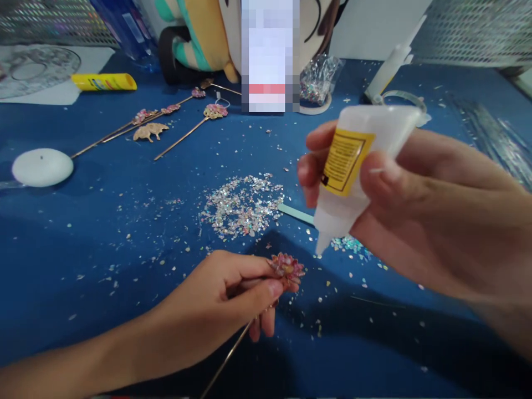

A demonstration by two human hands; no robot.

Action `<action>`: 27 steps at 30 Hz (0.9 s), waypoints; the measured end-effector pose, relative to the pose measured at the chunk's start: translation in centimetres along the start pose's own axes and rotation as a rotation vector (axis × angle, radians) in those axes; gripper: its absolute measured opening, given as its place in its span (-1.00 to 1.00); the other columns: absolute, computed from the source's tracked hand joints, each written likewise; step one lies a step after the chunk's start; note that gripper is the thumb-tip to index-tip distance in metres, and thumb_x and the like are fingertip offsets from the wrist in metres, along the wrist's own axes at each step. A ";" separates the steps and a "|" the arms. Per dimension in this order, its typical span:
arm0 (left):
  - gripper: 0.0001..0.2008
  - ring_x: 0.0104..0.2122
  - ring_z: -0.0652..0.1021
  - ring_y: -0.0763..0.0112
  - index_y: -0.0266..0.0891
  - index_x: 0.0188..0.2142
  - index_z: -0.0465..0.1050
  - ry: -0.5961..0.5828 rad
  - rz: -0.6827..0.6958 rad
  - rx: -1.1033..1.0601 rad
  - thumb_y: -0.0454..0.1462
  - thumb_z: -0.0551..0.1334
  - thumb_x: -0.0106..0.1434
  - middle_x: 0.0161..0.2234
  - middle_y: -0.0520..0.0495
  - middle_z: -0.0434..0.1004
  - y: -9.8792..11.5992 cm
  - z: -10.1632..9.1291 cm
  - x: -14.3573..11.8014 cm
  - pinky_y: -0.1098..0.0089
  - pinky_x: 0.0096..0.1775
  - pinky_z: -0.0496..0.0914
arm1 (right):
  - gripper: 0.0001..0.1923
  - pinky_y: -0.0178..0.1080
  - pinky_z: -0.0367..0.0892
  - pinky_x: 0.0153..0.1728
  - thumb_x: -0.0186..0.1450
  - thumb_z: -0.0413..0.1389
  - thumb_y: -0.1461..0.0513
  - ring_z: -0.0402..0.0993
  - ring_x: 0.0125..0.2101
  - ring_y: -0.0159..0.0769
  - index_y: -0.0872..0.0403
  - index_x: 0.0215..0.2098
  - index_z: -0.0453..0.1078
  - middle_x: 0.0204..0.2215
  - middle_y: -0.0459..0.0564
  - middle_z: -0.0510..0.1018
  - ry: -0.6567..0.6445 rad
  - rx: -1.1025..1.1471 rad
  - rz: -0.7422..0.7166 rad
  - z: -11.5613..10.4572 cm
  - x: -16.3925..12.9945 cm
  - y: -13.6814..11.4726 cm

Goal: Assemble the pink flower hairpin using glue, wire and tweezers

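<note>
Behind the bottle (pixel 347 166), stick (pixel 296 213) partly hidden

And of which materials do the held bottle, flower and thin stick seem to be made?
Bottle: probably plastic, milky and translucent. Thin stick: likely metal, gold-coloured and shiny. Flower: glossy pink, perhaps resin or enamel; I cannot tell which.

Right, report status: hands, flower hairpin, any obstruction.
Left hand pinches flower hairpin, flower end uppermost. Right hand grips yellow-labelled squeeze bottle, nozzle downward, apart from hairpin. Loose glitter flakes about; nothing visible between nozzle and hairpin.
</note>
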State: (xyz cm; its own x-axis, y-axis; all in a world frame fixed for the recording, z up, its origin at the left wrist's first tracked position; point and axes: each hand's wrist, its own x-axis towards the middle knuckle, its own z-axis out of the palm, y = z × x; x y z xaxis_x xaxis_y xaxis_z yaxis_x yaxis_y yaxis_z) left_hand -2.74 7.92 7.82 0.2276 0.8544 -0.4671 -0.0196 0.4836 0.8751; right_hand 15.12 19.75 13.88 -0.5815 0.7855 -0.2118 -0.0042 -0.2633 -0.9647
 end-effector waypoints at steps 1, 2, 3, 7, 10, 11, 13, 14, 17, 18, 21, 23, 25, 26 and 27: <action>-0.85 -0.65 0.47 0.59 -0.10 -0.35 0.69 -0.033 -0.031 -0.007 -0.27 0.30 0.26 -0.64 0.17 0.55 0.0 0.0 0.0 0.69 -0.56 0.36 | -0.82 -0.53 0.52 -0.24 0.37 0.17 0.40 0.60 -0.29 -0.53 0.01 -0.32 0.50 -0.39 -0.26 0.56 -0.017 0.099 0.040 0.2 0.1 -0.1; -0.86 -0.63 0.46 0.58 -0.12 -0.36 0.67 -0.064 -0.070 -0.013 -0.24 0.29 0.27 -0.63 0.17 0.52 0.1 0.0 -0.1 0.68 -0.55 0.36 | -0.83 -0.53 0.53 -0.26 0.38 0.17 0.37 0.64 -0.29 -0.51 -0.01 -0.32 0.49 -0.41 -0.27 0.59 -0.044 0.171 0.044 0.5 0.2 0.0; -0.85 -0.62 0.45 0.57 -0.15 -0.41 0.62 -0.086 -0.095 -0.008 -0.23 0.29 0.27 -0.63 0.17 0.48 0.2 0.0 -0.1 0.67 -0.55 0.37 | -0.84 -0.50 0.57 -0.27 0.39 0.18 0.34 0.67 -0.31 -0.48 -0.03 -0.32 0.46 -0.40 -0.26 0.62 -0.096 0.218 0.041 0.7 0.4 0.3; -0.78 -0.59 0.42 0.57 -0.18 -0.44 0.54 -0.220 -0.153 0.041 -0.23 0.26 0.34 -0.61 0.16 0.43 0.3 -0.3 -0.3 0.66 -0.51 0.37 | -0.88 -0.42 0.61 -0.35 0.40 0.21 0.15 0.72 -0.30 -0.36 -0.05 -0.30 0.41 -0.37 -0.26 0.62 -0.163 0.243 0.006 1.3 0.5 1.7; -0.81 -0.61 0.39 0.55 -0.15 -0.25 0.61 -0.249 -0.171 -0.009 -0.15 0.25 0.40 -0.61 0.18 0.40 0.1 -0.5 -0.4 0.65 -0.54 0.32 | -0.91 -0.41 0.58 -0.42 0.35 0.17 0.16 0.73 -0.28 -0.33 -0.02 -0.20 0.43 -0.33 -0.25 0.62 -0.191 0.234 -0.001 1.5 0.0 2.3; -0.81 -0.61 0.38 0.55 -0.14 -0.21 0.61 -0.255 -0.175 -0.020 -0.13 0.25 0.42 -0.62 0.18 0.40 0.0 -0.5 -0.5 0.64 -0.54 0.31 | -0.91 -0.41 0.56 -0.44 0.32 0.16 0.19 0.73 -0.29 -0.32 -0.01 -0.20 0.42 -0.34 -0.25 0.61 -0.190 0.233 0.001 1.6 -0.1 2.3; -0.79 -0.62 0.37 0.53 -0.13 -0.22 0.59 -0.280 -0.183 -0.023 -0.11 0.24 0.44 -0.62 0.18 0.39 -0.1 -0.6 -0.5 0.62 -0.55 0.30 | -0.92 -0.40 0.51 -0.45 0.29 0.13 0.23 0.73 -0.31 -0.32 0.01 -0.23 0.40 -0.38 -0.28 0.58 -0.154 0.222 0.017 1.7 -0.2 2.3; -0.78 -0.62 0.36 0.53 -0.14 -0.26 0.57 -0.294 -0.189 -0.020 -0.12 0.22 0.44 -0.61 0.17 0.40 -0.1 -0.7 -0.5 0.61 -0.54 0.28 | -0.93 -0.40 0.49 -0.45 0.28 0.12 0.25 0.73 -0.33 -0.32 0.02 -0.24 0.39 -0.40 -0.29 0.56 -0.136 0.215 0.023 1.8 -0.2 2.2; -0.70 -0.61 0.35 0.53 -0.16 -0.41 0.45 -0.328 -0.210 -0.005 -0.12 0.20 0.44 -0.60 0.14 0.40 0.2 -0.8 -0.3 0.58 -0.54 0.25 | -0.93 -0.38 0.49 -0.43 0.27 0.11 0.23 0.70 -0.40 -0.37 0.03 -0.27 0.39 -0.47 -0.30 0.52 -0.113 0.205 0.019 1.9 0.0 2.3; -0.68 -0.60 0.35 0.52 -0.16 -0.43 0.42 -0.332 -0.222 0.001 -0.11 0.19 0.45 -0.59 0.14 0.40 0.3 -0.8 -0.3 0.57 -0.53 0.24 | -0.93 -0.38 0.49 -0.42 0.26 0.11 0.22 0.68 -0.41 -0.40 0.03 -0.28 0.40 -0.48 -0.30 0.51 -0.112 0.209 0.015 2.0 0.0 2.3; -0.67 -0.60 0.32 0.53 -0.16 -0.44 0.42 -0.345 -0.258 0.007 -0.10 0.19 0.44 -0.60 0.15 0.40 0.5 -0.8 -0.2 0.56 -0.54 0.20 | -0.91 -0.39 0.49 -0.41 0.25 0.13 0.19 0.64 -0.44 -0.45 0.03 -0.30 0.40 -0.49 -0.29 0.51 -0.105 0.222 0.017 2.1 0.1 2.7; -0.68 -0.60 0.32 0.54 -0.16 -0.45 0.41 -0.349 -0.260 -0.005 -0.12 0.20 0.44 -0.60 0.16 0.40 0.4 -0.8 -0.2 0.56 -0.55 0.17 | -0.92 -0.41 0.49 -0.42 0.24 0.13 0.19 0.61 -0.45 -0.47 0.03 -0.31 0.39 -0.50 -0.29 0.51 -0.090 0.227 0.028 2.2 0.1 2.9; -0.71 -0.62 0.30 0.55 -0.15 -0.42 0.42 -0.348 -0.254 -0.033 -0.13 0.20 0.43 -0.61 0.17 0.39 0.4 -0.8 -0.2 0.56 -0.57 0.15 | -0.93 -0.42 0.48 -0.44 0.24 0.13 0.19 0.58 -0.46 -0.49 0.02 -0.32 0.38 -0.51 -0.29 0.50 -0.078 0.228 0.030 2.3 0.1 3.0; -0.72 -0.63 0.30 0.55 -0.15 -0.41 0.42 -0.347 -0.253 -0.043 -0.13 0.20 0.44 -0.61 0.18 0.39 0.3 -0.8 -0.2 0.56 -0.58 0.15 | -0.93 -0.43 0.48 -0.44 0.24 0.13 0.19 0.58 -0.46 -0.49 0.02 -0.33 0.37 -0.52 -0.29 0.50 -0.076 0.228 0.027 2.4 0.0 3.1; -0.73 -0.64 0.29 0.56 -0.15 -0.40 0.42 -0.351 -0.254 -0.050 -0.13 0.20 0.44 -0.62 0.19 0.38 0.3 -0.8 -0.2 0.56 -0.59 0.14 | -0.93 -0.43 0.48 -0.44 0.24 0.13 0.19 0.58 -0.46 -0.49 0.02 -0.33 0.37 -0.52 -0.29 0.50 -0.074 0.228 0.022 2.4 0.0 3.1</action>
State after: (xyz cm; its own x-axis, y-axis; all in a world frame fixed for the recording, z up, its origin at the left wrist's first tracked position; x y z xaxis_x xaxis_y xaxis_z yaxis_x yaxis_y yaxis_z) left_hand -3.61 8.04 8.08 0.5484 0.5945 -0.5880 0.0348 0.6864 0.7264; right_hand 13.17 17.55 11.24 -0.6419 0.7368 -0.2124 -0.1692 -0.4063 -0.8979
